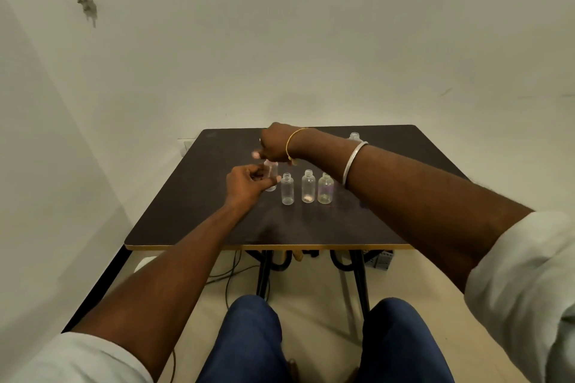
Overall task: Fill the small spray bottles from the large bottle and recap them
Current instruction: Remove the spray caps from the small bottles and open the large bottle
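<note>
The left hand (249,184) grips the leftmost bottle (272,178). The right hand (275,143) hovers curled just above its top; its grasp is unclear.

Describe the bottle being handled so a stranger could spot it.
On the dark table stands a row of four small clear bottles. It is the leftmost bottle, the only one the left hand grips, with the right hand above it.
</note>
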